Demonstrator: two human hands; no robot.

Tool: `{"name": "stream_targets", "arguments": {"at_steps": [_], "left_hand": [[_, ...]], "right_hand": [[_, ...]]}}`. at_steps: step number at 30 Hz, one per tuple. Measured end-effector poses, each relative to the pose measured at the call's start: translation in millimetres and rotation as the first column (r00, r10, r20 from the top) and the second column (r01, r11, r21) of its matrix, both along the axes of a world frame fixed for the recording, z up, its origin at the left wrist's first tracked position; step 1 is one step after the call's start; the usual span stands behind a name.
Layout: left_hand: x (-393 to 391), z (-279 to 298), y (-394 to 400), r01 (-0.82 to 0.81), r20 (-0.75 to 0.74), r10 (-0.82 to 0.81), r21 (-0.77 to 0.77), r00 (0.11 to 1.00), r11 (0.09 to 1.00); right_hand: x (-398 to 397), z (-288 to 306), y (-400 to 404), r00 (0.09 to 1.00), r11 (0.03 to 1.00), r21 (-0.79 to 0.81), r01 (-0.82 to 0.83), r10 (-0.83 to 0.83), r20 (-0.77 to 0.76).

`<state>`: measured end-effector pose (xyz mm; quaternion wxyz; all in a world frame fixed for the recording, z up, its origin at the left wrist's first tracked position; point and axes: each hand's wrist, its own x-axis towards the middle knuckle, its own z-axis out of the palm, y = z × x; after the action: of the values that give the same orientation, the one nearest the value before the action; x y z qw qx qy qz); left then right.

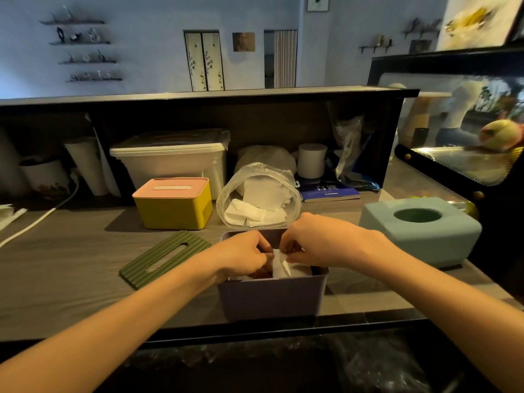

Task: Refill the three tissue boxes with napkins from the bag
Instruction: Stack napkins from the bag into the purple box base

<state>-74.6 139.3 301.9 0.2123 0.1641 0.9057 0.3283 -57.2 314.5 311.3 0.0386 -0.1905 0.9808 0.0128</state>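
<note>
A purple tissue box (270, 296) stands open at the counter's front edge with white napkins (283, 269) inside. My left hand (243, 255) and my right hand (314, 241) both reach into its top, fingers curled and pinching the napkins. Its green ribbed lid (164, 258) lies flat to the left. Behind the box, a clear plastic bag (259, 194) lies open with more white napkins in it. A yellow box with a pink lid (173, 202) stands at the back left. A light blue box with a round hole (419, 229) sits on the right.
Under the shelf stand a lidded clear tub (170, 154), white cups (85, 163), a paper roll (312, 160) and a blue book (329, 192). A white cable (37, 219) runs along the left. A glass display case (459, 143) blocks the right side.
</note>
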Motion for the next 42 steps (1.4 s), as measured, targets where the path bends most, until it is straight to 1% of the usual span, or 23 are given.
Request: {"name": "stream_targets", "arguments": {"at_steps": [3, 5, 7, 8, 10, 12, 14, 16, 18, 22, 24, 26, 28, 30, 34, 37, 39, 42], "left_hand": [[-6, 0, 0, -0.011, -0.016, 0.011, 0.007, 1.0, 1.0], [-10, 3, -2, -0.018, 0.02, 0.016, 0.089, 1.0, 0.996], [-16, 13, -6, -0.03, 0.028, 0.024, 0.208, 0.999, 0.978], [-20, 19, -9, -0.03, -0.008, 0.033, 0.241, 0.999, 0.97], [-36, 31, -15, -0.031, -0.142, 0.069, 0.255, 0.987, 0.967], [-59, 36, -22, -0.049, -0.265, 0.118, 0.253, 0.957, 0.966], [-83, 30, -28, -0.048, -0.344, 0.122, 0.217, 0.931, 0.975], [-108, 11, -29, -0.047, -0.411, 0.097, 0.129, 0.907, 0.991], [-132, -16, -26, -0.081, -0.489, 0.098, 0.056, 0.867, 0.995], [-163, -59, -15, -0.123, -0.627, 0.11, 0.023, 0.771, 0.992], [-171, -70, -13, -0.129, -0.626, 0.075, -0.042, 0.776, 0.991], [-177, -79, -10, -0.083, -0.599, -0.009, -0.126, 0.8, 0.989], [-178, -83, -9, -0.083, -0.57, -0.031, -0.172, 0.821, 0.982], [-179, -83, -8, -0.102, -0.571, -0.028, -0.196, 0.821, 0.975], [-178, -78, -9, -0.102, -0.56, -0.046, -0.23, 0.827, 0.968], [-178, -78, -9, -0.135, -0.575, -0.013, -0.214, 0.818, 0.967], [-176, -78, -7, -0.166, -0.605, 0.025, -0.179, 0.796, 0.97], [-176, -79, -9, -0.201, -0.654, 0.115, -0.058, 0.748, 0.978]], "right_hand": [[-6, 4, 3, 1.0, 0.999, -0.028, 0.018, -0.018, 0.011], [-9, 10, 7, 1.0, 0.995, -0.101, 0.0, 0.002, 0.023], [-15, 18, 14, 1.0, 0.969, -0.245, -0.015, 0.01, -0.024], [-20, 21, 19, 0.998, 0.941, -0.339, -0.006, -0.016, -0.062], [-36, 21, 28, 0.989, 0.864, -0.503, 0.022, -0.093, -0.115], [-59, 13, 35, 0.985, 0.788, -0.612, 0.061, -0.147, -0.092], [-83, -4, 38, 0.987, 0.75, -0.655, 0.091, -0.154, -0.04], [-107, -28, 39, 0.989, 0.771, -0.63, 0.09, -0.143, -0.034], [-129, -50, 36, 0.989, 0.799, -0.595, 0.087, -0.141, -0.046], [-159, -75, 24, 0.981, 0.833, -0.546, 0.086, -0.168, -0.102], [-168, -83, 21, 0.982, 0.837, -0.534, 0.118, -0.179, -0.064], [-172, -91, 22, 0.982, 0.839, -0.519, 0.16, -0.189, -0.002], [-172, -95, 24, 0.983, 0.864, -0.477, 0.158, -0.182, -0.005], [-170, -95, 28, 0.985, 0.891, -0.428, 0.149, -0.171, -0.014], [-165, -92, 30, 0.988, 0.907, -0.395, 0.144, -0.156, 0.001], [-164, -91, 28, 0.985, 0.926, -0.353, 0.133, -0.163, -0.057], [-163, -90, 25, 0.982, 0.935, -0.339, 0.103, -0.15, -0.114], [-162, -91, 24, 0.974, 0.923, -0.378, 0.07, -0.146, -0.174]]}}
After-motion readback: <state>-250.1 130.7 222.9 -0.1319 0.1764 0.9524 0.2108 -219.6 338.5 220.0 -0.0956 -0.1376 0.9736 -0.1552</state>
